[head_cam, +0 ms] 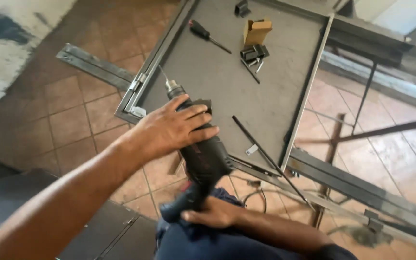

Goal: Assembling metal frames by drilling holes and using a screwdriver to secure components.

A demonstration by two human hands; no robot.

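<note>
left hand [172, 127] lies flat over the top of the drill [201, 151], fingers spread and curved across the dark body; grip pressed onto the housing, not wrapped right round. right hand [215, 212] is low, closed about the drill's handle; grip pinching the handle from below. drill sits at the near left corner of the panel [227, 86], bit [162, 73] pointing away along the left edge, tip just above the frame rail [143, 82]; whether the tip touches metal, cannot tell.

panel is a grey metal sheet in a steel frame, lying flat above a tiled floor [73, 120]. at its far edge: a screwdriver [207, 34] with black handle, a small open cardboard box [256, 31], and just beside the box a black part [254, 52] with a few loose screws. a thin dark rod [266, 156] crosses the near right corner, overhanging the edge. a small white tag [251, 149] lies near the rod. a flat steel bar [95, 65] rests on the floor off the left edge.
</note>
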